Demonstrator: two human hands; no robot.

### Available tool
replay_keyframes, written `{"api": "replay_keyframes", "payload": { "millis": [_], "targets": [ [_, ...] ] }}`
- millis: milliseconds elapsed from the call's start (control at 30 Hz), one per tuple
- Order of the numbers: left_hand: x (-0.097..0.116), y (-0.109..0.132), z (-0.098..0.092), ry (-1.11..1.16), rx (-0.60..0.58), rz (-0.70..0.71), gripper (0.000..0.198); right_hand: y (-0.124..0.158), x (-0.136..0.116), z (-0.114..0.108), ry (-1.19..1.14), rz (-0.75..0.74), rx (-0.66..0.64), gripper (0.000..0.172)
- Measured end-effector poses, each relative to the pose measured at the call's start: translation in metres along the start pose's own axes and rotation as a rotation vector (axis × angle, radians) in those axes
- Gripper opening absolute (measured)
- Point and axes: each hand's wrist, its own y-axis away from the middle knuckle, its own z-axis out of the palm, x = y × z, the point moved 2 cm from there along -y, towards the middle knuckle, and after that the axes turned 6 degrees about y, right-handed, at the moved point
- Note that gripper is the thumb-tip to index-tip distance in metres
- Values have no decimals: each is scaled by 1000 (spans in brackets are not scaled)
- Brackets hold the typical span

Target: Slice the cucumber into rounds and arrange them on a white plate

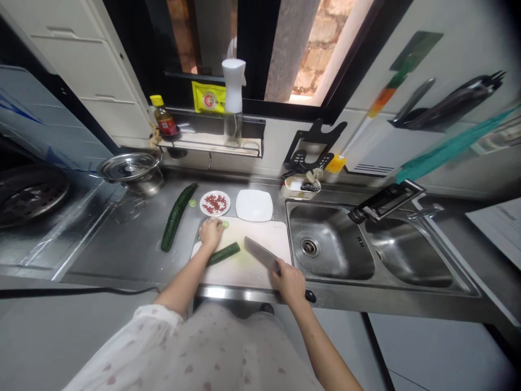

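Observation:
My right hand (291,282) is wrapped round the black handle of a kitchen knife (260,253), its blade slanting up and left over the white cutting board (264,233). At the board's upper left, my left hand (210,233) has its fingers closed on a small pale-green cucumber end piece (223,224). A cut cucumber (225,253) lies on the board between hand and blade, partly hidden behind my left forearm. To the left of the board rests a whole cucumber (178,217), with another small cucumber piece (192,203) near its upper end.
Behind the board stand a plate of chopped red bits (215,203) and a white square plate (254,205). A double sink (329,239) with a black faucet (386,200) is at the right. A lidded steel pot (134,171) stands back left, below a shelf (203,142) holding bottles.

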Motion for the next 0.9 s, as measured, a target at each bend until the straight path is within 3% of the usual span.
{"api": "replay_keyframes", "payload": {
  "millis": [533, 900],
  "targets": [
    [-1, 1, 2, -52, -24, 63, 26, -1, -6, -2, -18, 4, -5, 40],
    [-20, 18, -1, 101, 35, 185, 24, -2, -15, -8, -40, 0, -61, 34]
  ]
}}
